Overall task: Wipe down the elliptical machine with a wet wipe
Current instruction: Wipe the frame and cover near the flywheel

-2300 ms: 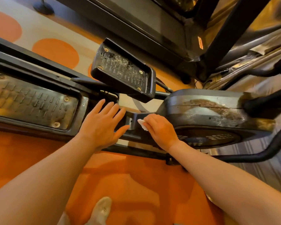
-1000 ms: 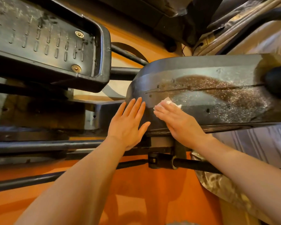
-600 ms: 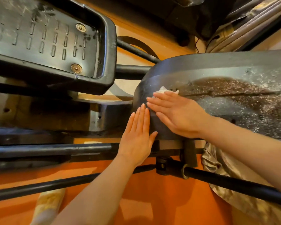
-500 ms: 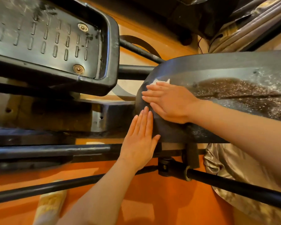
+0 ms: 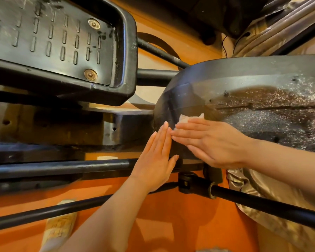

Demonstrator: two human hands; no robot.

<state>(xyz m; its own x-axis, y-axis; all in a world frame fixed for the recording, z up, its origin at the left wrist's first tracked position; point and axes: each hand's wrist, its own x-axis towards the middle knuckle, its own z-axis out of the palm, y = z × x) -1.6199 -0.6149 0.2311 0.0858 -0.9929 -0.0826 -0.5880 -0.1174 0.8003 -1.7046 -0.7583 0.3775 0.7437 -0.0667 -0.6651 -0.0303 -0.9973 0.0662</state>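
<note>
An orange floor (image 5: 171, 224) fills the lower frame beneath the black elliptical machine (image 5: 225, 84), with crinkled metallic sheeting (image 5: 262, 206) at lower right and black steel tubes (image 5: 262, 204) crossing the bottom. At upper left sits a ribbed, scuffed foot pedal (image 5: 62, 42), a raised-rim tray fixed with brass-coloured bolts. The machine's rounded flywheel housing curves across the right half, its smooth dark plastic speckled with pale dust and a brownish patch at right centre. The right hand (image 5: 213, 142), fingers straight and together, presses a crumpled white wet wipe (image 5: 188, 118) flat against the housing's left curve at centre frame; only the wipe's upper edge shows above the fingers. The left hand (image 5: 156, 160), fingers extended and closed together, rests flat on the housing's lower left edge, fingertips touching those of the right. Half a second earlier the right hand and wipe were higher on the curve, apart from the left.
</note>
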